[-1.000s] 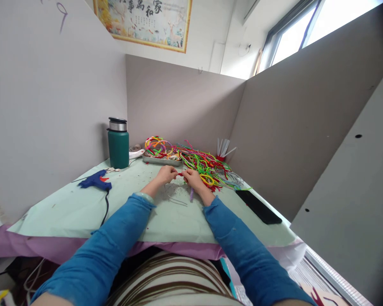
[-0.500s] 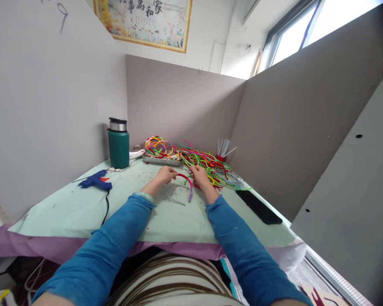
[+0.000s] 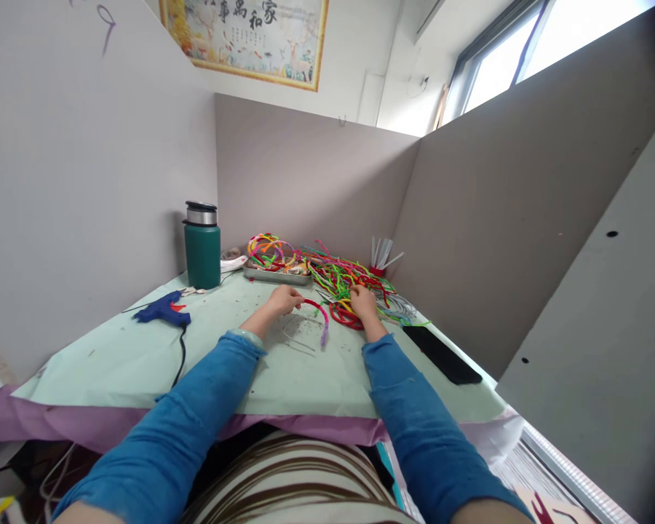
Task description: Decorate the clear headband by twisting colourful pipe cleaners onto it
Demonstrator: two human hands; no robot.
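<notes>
Near the middle of the table, my left hand pinches one end of a curved fuzzy strip, red and pink with a purple tip. The strip arcs to the right and its purple end hangs toward me. My right hand is at the near side of a heap of coloured pipe cleaners, its fingers closed; what they hold, if anything, is too small to make out. Coiled red pipe cleaners lie just left of it. Thin bare wire rests on the table below the strip.
At the left are a green bottle and a blue glue gun with its cord. A metal tray of coloured pieces is at the back. A black phone-like slab lies at the right, and white sticks stand in a red holder.
My right hand has moved right, away from the strip and over to the pipe cleaner heap, and the red coils now show. My left hand has stayed with the strip.
</notes>
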